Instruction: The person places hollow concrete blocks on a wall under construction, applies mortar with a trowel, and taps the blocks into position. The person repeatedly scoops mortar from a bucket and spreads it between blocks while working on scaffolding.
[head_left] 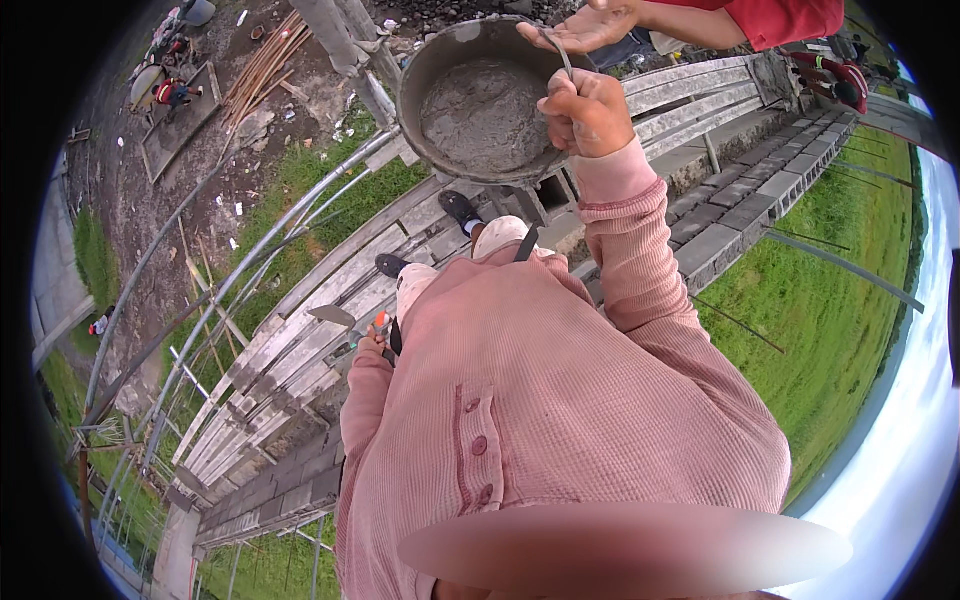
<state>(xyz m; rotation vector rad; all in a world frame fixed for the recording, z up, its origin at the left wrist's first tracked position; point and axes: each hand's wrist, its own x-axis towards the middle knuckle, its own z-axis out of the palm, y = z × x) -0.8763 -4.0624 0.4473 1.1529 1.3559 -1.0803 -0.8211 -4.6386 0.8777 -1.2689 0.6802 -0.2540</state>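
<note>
My right hand (592, 117) is closed around the wire handle of a dark round bucket (427, 72), which hangs out in front of me. Wet grey mortar (485, 115) covers the bucket's bottom. A co-worker's open hand (585, 28), at the end of a red sleeve (785, 22), reaches in at the far rim beside the same handle. Low at my left side, my left hand (372, 344) grips a trowel (332, 316) with an orange end on its handle. The trowel's blade points away to the left.
I stand on scaffold planks (345, 265) with a metal pipe railing (270, 235) on the left. To the right runs a grey block wall (745, 220), with bars sticking out over grass. Another person (848, 85) is farther along it. People and lumber (268, 70) are below.
</note>
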